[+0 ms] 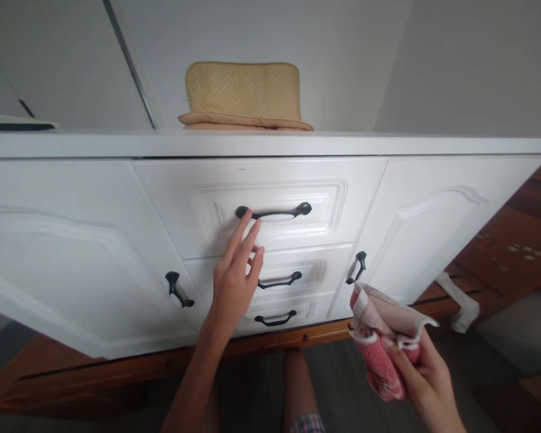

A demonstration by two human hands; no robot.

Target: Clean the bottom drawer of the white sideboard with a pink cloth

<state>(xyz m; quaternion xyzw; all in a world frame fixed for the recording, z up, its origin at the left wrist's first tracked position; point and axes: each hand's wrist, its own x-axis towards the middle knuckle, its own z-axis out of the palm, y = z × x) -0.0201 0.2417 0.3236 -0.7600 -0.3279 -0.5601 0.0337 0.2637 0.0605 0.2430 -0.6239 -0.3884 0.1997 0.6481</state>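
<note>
One pink cloth (376,355) in the right hand (426,376).

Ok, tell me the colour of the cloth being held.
The cloth is pinkish red with whitish edges; head view shows it.

A white cabinet (388,145) bears a tan dotted cushion (243,90); a flat pale object (15,120) lies left

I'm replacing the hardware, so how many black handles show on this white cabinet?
5: top drawer handle, middle drawer handle, bottom drawer handle, left door handle, right door handle. More may lie outside view.
</note>
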